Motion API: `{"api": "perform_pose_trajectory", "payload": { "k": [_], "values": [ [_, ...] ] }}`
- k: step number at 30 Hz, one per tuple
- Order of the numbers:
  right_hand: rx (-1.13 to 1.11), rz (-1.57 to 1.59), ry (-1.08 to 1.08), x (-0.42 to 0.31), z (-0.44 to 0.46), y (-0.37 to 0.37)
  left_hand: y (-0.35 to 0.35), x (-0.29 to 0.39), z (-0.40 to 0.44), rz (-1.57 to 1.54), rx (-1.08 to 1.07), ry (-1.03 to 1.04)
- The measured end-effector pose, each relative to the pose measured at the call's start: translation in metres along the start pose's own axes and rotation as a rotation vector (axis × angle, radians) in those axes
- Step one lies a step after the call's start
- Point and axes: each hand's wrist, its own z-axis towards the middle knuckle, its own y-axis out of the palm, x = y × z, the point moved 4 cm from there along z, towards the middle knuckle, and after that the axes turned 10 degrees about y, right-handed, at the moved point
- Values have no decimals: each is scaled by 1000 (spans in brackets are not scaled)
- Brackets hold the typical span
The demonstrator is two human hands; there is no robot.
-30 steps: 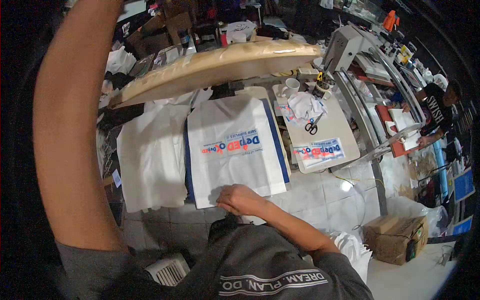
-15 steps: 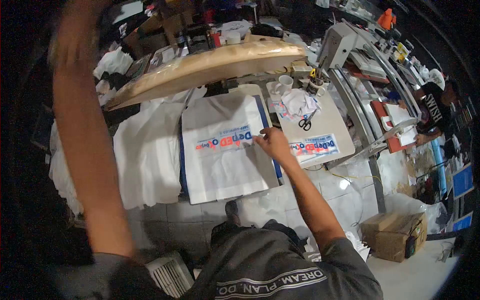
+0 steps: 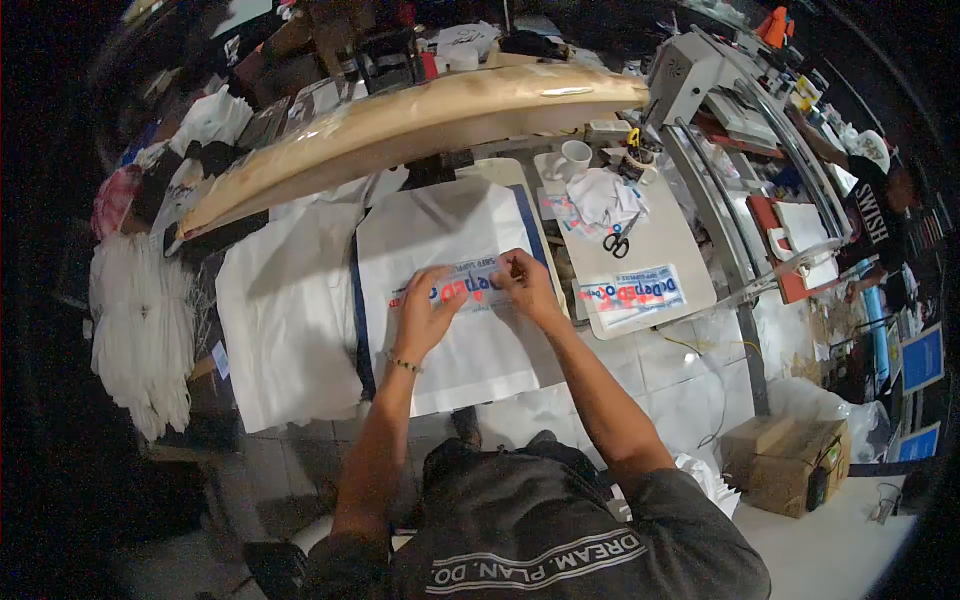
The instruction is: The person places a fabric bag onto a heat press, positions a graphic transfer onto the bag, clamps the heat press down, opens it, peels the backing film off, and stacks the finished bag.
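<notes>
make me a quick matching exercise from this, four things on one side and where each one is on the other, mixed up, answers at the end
Things:
1. scissors
2. cardboard box
3. white sheet
4. bracelet

Places:
a. at the lower right of the view
b. under the left hand and the right hand
c. around the person's left wrist
d. beside the crumpled white bundle, on the pale board

Right pairs: 1-d, 2-a, 3-b, 4-c
</notes>
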Motion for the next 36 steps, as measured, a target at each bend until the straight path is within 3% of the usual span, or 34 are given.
{"api": "perform_pose_trajectory", "payload": {
  "k": [2, 4, 8, 10, 11, 13, 14, 16, 17, 19, 21, 22, 23, 25, 27, 28, 31, 36],
  "values": [
    [-79, 13, -1, -7, -10, 0, -7, 9, 16, -10, 65, 14],
    [-178, 26, -23, -13, -20, -1, -6, 21, 30, -149, -84, 137],
    [-266, 115, 3, -11, -30, -4, -3, 24, 45, -311, -327, 187],
    [-296, 188, 14, -11, -31, -6, -6, 24, 45, -316, -662, -278],
    [-292, 186, 13, -12, -30, -8, -8, 18, 44, -318, -664, -274],
    [-177, 143, 75, -5, -25, -15, -20, -14, 38, -146, -633, -250],
    [-178, 142, 76, 4, -19, -13, -18, -52, 38, 3, -582, -74],
    [16, 33, -7, 20, -2, -10, -20, -67, 38, 26, -487, -131],
    [11, 34, -3, 24, 3, -7, -24, -74, 37, 50, -390, -187],
    [184, -257, -40, 19, 13, -3, -15, -90, 32, 43, -318, -140],
    [214, -238, -65, 13, 14, 3, -11, -79, 33, 402, -174, 101],
    [380, -447, -303, -8, 3, 4, -14, -64, 29, 495, 1, 160],
    [545, -653, -546, -27, -10, 7, -12, -54, 23, 496, 2, 153],
    [498, -692, -469, -26, -27, 18, -15, -25, 4, 471, 133, 137],
    [100, -625, -387, -24, -39, 43, 4, -17, -28, 486, 93, 95],
    [153, -708, -561, -19, -47, 58, 13, -14, -43, 510, 87, 91],
    [133, -925, -498, 4, -53, 69, 28, -23, -63, 526, 77, 94],
    [96, -919, -449, 17, -49, 69, 36, -33, -71, 549, 77, 102]
  ]
}}
